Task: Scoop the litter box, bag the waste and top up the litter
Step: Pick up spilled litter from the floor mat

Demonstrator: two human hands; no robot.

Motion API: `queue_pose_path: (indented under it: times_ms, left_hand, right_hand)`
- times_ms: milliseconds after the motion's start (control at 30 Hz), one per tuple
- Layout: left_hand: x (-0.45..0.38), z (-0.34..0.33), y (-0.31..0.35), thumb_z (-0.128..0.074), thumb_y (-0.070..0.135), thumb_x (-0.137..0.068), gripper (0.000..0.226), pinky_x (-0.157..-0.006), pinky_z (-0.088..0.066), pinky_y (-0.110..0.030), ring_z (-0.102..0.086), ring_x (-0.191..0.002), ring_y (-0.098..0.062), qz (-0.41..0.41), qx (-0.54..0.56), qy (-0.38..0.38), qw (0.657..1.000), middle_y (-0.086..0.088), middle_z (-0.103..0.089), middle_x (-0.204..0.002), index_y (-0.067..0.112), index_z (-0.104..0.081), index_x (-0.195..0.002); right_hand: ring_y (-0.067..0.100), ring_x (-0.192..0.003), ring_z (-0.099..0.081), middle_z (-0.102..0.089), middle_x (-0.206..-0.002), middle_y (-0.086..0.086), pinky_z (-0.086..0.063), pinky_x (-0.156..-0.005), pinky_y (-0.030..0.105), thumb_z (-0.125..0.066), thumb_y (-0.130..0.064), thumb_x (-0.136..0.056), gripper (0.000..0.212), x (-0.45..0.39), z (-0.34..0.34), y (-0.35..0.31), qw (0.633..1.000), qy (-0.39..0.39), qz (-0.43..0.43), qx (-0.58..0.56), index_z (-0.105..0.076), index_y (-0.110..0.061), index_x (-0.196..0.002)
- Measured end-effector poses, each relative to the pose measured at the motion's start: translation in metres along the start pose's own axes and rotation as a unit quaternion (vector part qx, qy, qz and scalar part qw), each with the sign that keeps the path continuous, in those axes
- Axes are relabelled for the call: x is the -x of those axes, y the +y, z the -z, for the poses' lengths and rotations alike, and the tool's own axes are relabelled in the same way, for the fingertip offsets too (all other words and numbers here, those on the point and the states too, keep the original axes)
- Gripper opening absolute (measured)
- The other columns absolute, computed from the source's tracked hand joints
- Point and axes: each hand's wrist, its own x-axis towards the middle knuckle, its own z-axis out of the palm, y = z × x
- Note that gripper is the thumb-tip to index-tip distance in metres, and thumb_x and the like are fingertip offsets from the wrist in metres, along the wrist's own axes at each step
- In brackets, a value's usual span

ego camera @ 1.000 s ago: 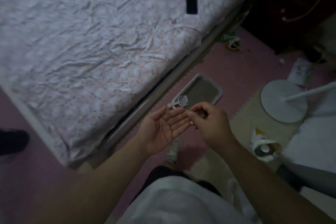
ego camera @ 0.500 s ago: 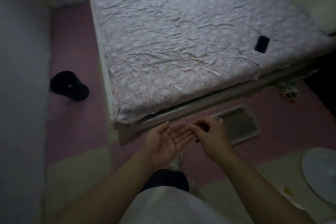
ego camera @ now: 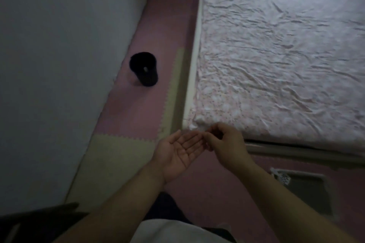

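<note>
- black bin — round, dark, standing on the pink foam floor mat well left of the bed.
- left hand at the bed's near-left corner: palm up, fingers spread, holding nothing.
- right hand touching the left fingertips; its fingers are curled into a pinch (whether anything small is in it, cannot tell).
- litter box on the floor below the bed's near edge, down-right of both hands — right hand is nearer. Shallow grey rectangular tray; long axis looks roughly parallel to that edge.
- scoop: white slotted plastic, resting on the box's left rim, untouched. Scooping not started, by my read.
</note>
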Motion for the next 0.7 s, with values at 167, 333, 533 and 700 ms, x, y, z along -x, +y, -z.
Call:
queue_pose_path:
  times_ms: [167, 333, 533, 700]
  left_hand:
    - [-0.002, 0.054, 0.132, -0.039, 0.027, -0.104, 0.051, -0.104, -0.05, -0.051, -0.066, -0.115, -0.039, -0.038, 0.047, 0.013, 0.998, -0.031, -0.066, -0.123, -0.013, -0.072, -0.105]
    - [0.006, 0.08, 0.245, -0.039, 0.026, -0.105, 0.047, -0.1, -0.05, -0.05, -0.066, -0.115, -0.04, -0.093, 0.076, 0.012, 0.993, -0.031, -0.065, -0.124, -0.012, -0.063, -0.12]
    - [-0.008, 0.103, 0.33, -0.036, 0.025, -0.106, 0.047, -0.099, -0.049, -0.05, -0.066, -0.114, -0.043, -0.107, 0.094, 0.014, 0.99, -0.031, -0.064, -0.126, -0.012, -0.063, -0.118]
    - [-0.042, 0.104, 0.389, -0.037, 0.025, -0.106, 0.048, -0.107, -0.044, -0.052, -0.064, -0.118, -0.044, -0.101, 0.106, 0.022, 0.989, -0.032, -0.062, -0.129, -0.013, -0.063, -0.118]
  right_hand:
    - [0.011, -0.056, -0.065, -0.068, -0.061, 0.0, -0.053, -0.056, 0.024, -0.072, -0.017, -0.088, 0.014, -0.081, -0.11, -0.078, 0.998, -0.035, 0.031, 0.037, -0.067, -0.018, -0.075]
    - [0.006, -0.053, -0.062, -0.067, -0.064, -0.002, -0.045, -0.051, 0.012, -0.07, -0.015, -0.091, 0.011, -0.145, -0.188, -0.153, 0.994, -0.074, 0.072, 0.036, -0.068, -0.014, -0.08]
    - [0.009, -0.057, -0.063, -0.068, -0.072, 0.0, -0.047, -0.051, 0.013, -0.068, -0.014, -0.093, 0.009, -0.21, -0.24, -0.193, 0.992, -0.107, 0.065, 0.03, -0.068, -0.013, -0.083]
    - [0.017, -0.061, -0.066, -0.068, -0.072, 0.002, -0.049, -0.052, 0.016, -0.068, -0.014, -0.093, 0.008, -0.276, -0.267, -0.208, 0.992, -0.107, 0.054, 0.035, -0.068, -0.012, -0.085]
